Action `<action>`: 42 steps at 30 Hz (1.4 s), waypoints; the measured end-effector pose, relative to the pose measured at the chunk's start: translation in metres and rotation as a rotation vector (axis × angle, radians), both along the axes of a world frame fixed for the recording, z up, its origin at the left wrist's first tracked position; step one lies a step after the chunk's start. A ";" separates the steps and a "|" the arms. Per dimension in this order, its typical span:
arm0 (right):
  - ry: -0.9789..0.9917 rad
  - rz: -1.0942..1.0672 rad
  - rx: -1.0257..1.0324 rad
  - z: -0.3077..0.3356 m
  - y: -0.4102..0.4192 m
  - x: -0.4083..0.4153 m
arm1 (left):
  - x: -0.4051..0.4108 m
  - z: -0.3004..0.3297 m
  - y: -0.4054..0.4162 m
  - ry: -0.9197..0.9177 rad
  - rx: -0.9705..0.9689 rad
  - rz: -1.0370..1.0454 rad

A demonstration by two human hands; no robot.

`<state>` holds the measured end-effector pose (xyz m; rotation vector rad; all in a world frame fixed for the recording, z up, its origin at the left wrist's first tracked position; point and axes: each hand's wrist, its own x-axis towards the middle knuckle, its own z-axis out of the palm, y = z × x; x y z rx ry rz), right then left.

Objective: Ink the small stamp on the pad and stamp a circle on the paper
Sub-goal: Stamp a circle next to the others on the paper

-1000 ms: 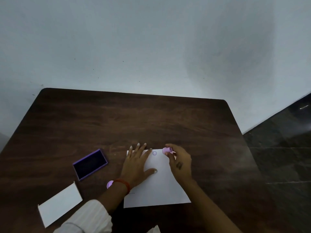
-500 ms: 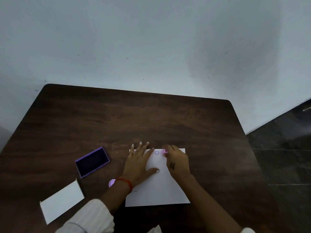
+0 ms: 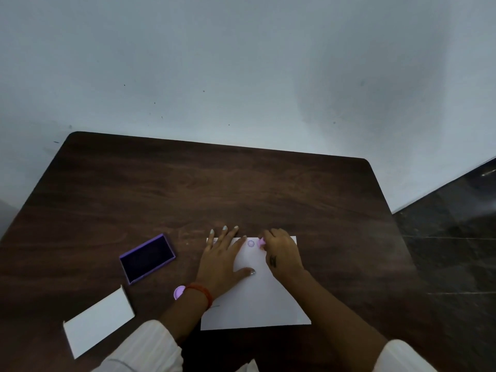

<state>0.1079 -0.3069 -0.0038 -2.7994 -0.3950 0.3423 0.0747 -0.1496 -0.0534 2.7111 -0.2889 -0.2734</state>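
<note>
R hand [image 3: 281,255] pinches the small pink stamp [image 3: 261,242] on the paper [image 3: 264,299] beside 1 printed circle [image 3: 250,243], L hand [image 3: 224,260] flat, fingers spread, pinning the light, slippery sheet; stamp likely light & rigid, best gripped by its top.

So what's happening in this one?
A person is stamping a sheet of paper on a table. The left hand lies flat on the paper; the right hand presses a pink stamp down beside one printed circle. The open ink pad sits to the left.
</note>
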 end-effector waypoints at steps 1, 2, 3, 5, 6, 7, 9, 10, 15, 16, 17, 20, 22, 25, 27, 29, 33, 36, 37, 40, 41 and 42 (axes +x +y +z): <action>-0.004 0.008 0.001 0.000 0.000 0.000 | 0.000 0.000 0.000 0.000 0.002 0.001; -0.008 0.013 0.001 0.000 0.000 0.000 | 0.000 0.000 0.000 -0.002 0.002 0.004; -0.014 0.019 0.001 -0.001 0.000 0.000 | 0.000 -0.001 0.000 -0.003 0.000 0.007; -0.024 0.030 0.003 -0.002 -0.001 0.000 | 0.000 -0.001 -0.001 -0.005 -0.001 0.009; -0.028 0.034 0.005 -0.003 -0.002 0.000 | 0.000 -0.001 -0.001 -0.005 0.002 0.009; -0.030 0.038 0.010 -0.004 -0.002 0.001 | 0.000 -0.001 -0.001 -0.005 0.003 0.010; -0.036 0.047 0.018 -0.005 -0.003 0.001 | 0.000 -0.003 -0.001 -0.011 -0.001 0.012; -0.040 0.051 0.019 -0.006 -0.003 0.002 | 0.000 -0.003 -0.001 -0.016 -0.004 0.011; -0.063 0.060 0.032 -0.009 -0.004 0.002 | 0.000 -0.006 -0.002 -0.031 -0.026 0.020; -0.066 0.066 0.034 -0.009 -0.004 0.003 | 0.000 -0.007 -0.002 -0.027 -0.018 0.020; -0.066 0.067 0.035 -0.009 -0.005 0.003 | 0.000 -0.007 -0.002 -0.019 -0.011 0.021; -0.054 0.066 0.039 -0.008 -0.004 0.001 | 0.001 -0.006 -0.002 0.000 -0.015 0.022; -0.017 0.065 0.024 -0.003 -0.006 0.003 | 0.001 -0.004 -0.001 -0.009 -0.019 0.013; 0.148 -0.051 0.067 0.011 -0.004 0.010 | 0.000 0.001 0.000 -0.013 0.010 -0.004; 0.242 -0.300 0.222 0.022 -0.002 0.008 | 0.001 0.004 0.000 -0.004 0.038 -0.014; 0.149 -0.554 0.567 0.030 -0.004 -0.006 | 0.000 0.007 0.000 -0.003 0.041 -0.015; 0.270 -0.911 1.109 0.041 -0.017 -0.025 | -0.002 0.017 0.005 -0.039 -0.013 0.046; 0.599 -1.016 1.539 0.041 -0.020 -0.038 | -0.013 0.027 0.017 -0.106 -0.131 0.139; 0.659 -1.006 1.624 0.040 -0.018 -0.045 | -0.019 0.030 0.023 -0.119 -0.173 0.170; 0.774 -0.985 1.791 0.030 -0.012 -0.067 | -0.047 0.035 0.044 -0.116 -0.293 0.280; 0.811 -0.992 1.831 0.027 -0.008 -0.074 | -0.058 0.036 0.051 -0.100 -0.322 0.317; 0.843 -1.004 1.860 0.023 -0.005 -0.079 | -0.069 0.035 0.056 -0.083 -0.341 0.347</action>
